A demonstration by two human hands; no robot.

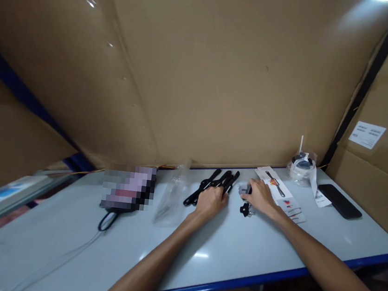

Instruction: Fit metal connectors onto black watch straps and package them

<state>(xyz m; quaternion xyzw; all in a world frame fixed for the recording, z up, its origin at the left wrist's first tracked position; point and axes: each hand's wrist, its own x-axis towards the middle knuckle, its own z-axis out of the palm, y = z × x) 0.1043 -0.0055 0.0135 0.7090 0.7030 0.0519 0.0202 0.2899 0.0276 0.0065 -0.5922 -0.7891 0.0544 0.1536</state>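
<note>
My left hand point(211, 201) is closed over a group of black two-handled tools that look like spokeshaves point(197, 194), lying crossed on the table. Its curled fingers grip one at the right side of the group. My right hand point(261, 196) pinches a small grey piece point(244, 189), whose exact kind I cannot make out, just above the tabletop. Below that hand lies a black star-shaped knob point(244, 209) with a bit of metal beside it. Printed cards point(275, 185) showing a black-handled tool lie just beyond my right wrist.
A clear plastic bag point(171, 199) lies left of the tools, near a blurred pink-and-black item point(129, 189) with a looped strap. A black phone point(340, 201) and plastic-wrapped rolls point(301, 167) sit at right. Cardboard point(222, 83) walls the back of the blue-edged table point(231, 252).
</note>
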